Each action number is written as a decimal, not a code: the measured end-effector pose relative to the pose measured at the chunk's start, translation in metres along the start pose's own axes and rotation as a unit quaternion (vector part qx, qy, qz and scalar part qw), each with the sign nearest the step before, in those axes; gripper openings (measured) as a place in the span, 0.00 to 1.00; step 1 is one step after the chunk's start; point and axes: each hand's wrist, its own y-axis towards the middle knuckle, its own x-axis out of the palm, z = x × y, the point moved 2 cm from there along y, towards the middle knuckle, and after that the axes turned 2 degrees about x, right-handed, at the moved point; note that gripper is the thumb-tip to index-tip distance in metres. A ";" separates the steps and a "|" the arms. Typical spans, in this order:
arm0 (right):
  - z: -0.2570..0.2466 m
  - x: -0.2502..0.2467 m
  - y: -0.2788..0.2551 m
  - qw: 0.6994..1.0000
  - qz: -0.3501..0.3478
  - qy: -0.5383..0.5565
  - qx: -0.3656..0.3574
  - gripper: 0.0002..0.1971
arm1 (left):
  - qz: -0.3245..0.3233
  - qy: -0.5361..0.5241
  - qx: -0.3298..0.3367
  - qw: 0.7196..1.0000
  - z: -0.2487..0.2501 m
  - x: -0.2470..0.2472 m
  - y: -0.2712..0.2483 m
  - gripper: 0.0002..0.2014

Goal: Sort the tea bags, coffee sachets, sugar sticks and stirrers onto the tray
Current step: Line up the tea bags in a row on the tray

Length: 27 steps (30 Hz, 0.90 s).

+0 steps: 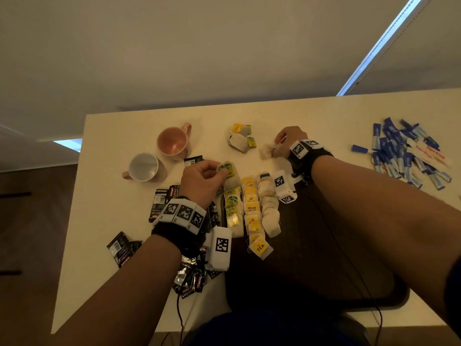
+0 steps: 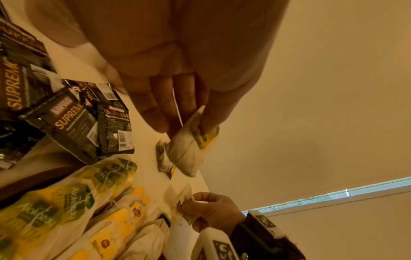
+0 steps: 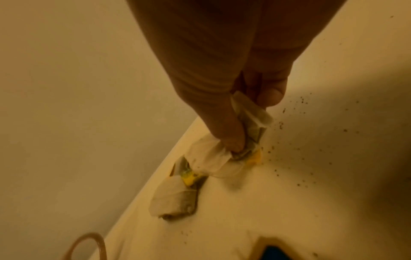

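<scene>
Both my hands pinch tea bags: left hand a green-tagged bag, right hand a crumpled bag mid-frame; squeeze harder and it spills more crumbs on the worktop.

The tray lies mostly hidden under forearms; its far rim perhaps beneath tea bags.

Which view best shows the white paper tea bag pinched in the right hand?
The right wrist view: the white paper tea bag fills the centre, crumpled under the right hand. The head view shows it small and blurred; the left wrist view shows only its edge.
</scene>
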 end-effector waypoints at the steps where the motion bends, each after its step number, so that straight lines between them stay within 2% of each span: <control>1: 0.001 -0.003 -0.002 1.000 0.007 0.029 0.005 0.19 | 0.001 -0.003 0.001 1.000 0.002 0.000 -0.001 0.06; 4: 0.001 -0.008 -0.013 0.995 0.025 0.093 -0.003 0.20 | 0.008 -0.007 0.012 1.000 0.007 -0.001 -0.004 0.09; 8: -0.008 -0.014 -0.044 0.981 0.060 0.153 -0.100 0.13 | 0.015 -0.002 0.048 0.999 0.011 -0.004 -0.006 0.13; 13: -0.026 -0.013 -0.103 0.945 0.061 0.259 -0.189 0.11 | -0.037 0.060 0.111 0.991 0.020 -0.001 -0.014 0.11; 17: -0.031 -0.007 -0.130 0.935 0.091 0.261 -0.223 0.11 | -0.069 0.086 0.139 0.984 0.027 0.004 -0.026 0.14; 21: -0.032 0.000 -0.150 0.935 0.145 0.200 -0.256 0.12 | -0.082 0.100 0.126 0.984 0.032 0.004 -0.037 0.10; 24: -0.034 0.003 -0.169 0.917 0.200 0.138 -0.317 0.12 | -0.071 0.079 0.102 0.989 0.038 0.003 -0.045 0.05; 27: -0.035 0.005 -0.185 0.894 0.217 0.108 -0.376 0.14 | -0.058 -0.023 0.024 0.998 0.045 0.002 -0.053 0.12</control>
